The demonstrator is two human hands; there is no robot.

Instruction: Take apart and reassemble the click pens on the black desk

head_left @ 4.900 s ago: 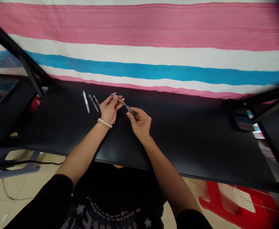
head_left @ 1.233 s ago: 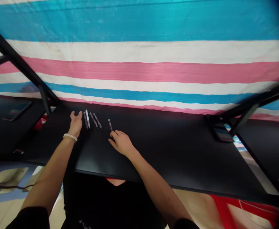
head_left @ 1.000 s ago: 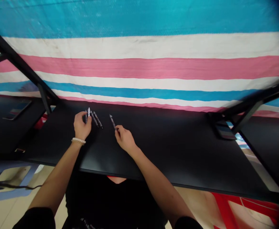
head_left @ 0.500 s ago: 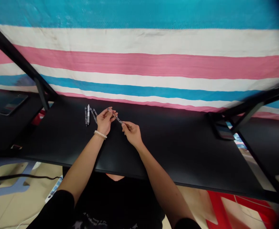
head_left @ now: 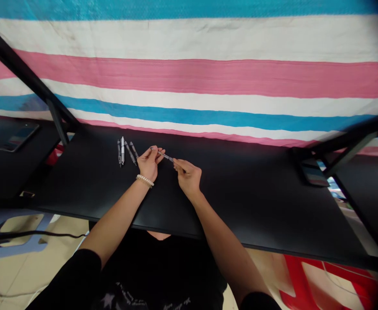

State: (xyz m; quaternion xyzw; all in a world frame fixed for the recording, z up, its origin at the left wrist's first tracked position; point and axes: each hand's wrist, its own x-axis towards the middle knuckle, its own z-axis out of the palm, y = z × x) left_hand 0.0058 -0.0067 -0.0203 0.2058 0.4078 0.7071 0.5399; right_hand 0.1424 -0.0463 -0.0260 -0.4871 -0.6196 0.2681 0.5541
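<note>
Between my two hands a slim pen [head_left: 165, 156] is held slantwise above the black table [head_left: 240, 189]. My left hand [head_left: 149, 163], with a pale beaded bracelet [head_left: 145, 180] at the wrist, pinches one end of it. The other end sits in the closed fingers of my right hand [head_left: 189, 175]. Left of my left hand several pens lie in a loose group: a white pen [head_left: 122, 150] beside a dark pen [head_left: 119, 153], with other dark pens [head_left: 130, 153] slanting next to them. My left fingers partly hide the held pen's tip.
A phone [head_left: 314, 173] lies at the table's right end by a black metal strut [head_left: 350, 157]. Another phone [head_left: 20, 137] rests on the neighbouring table at left. A striped sheet [head_left: 192, 77] hangs behind. Below are a red stool [head_left: 292, 280] and a blue-grey stool [head_left: 37, 241].
My right hand has shifted a little to the right and away from my left hand, so more of the pen shows between them. The view has tilted slightly downward.
</note>
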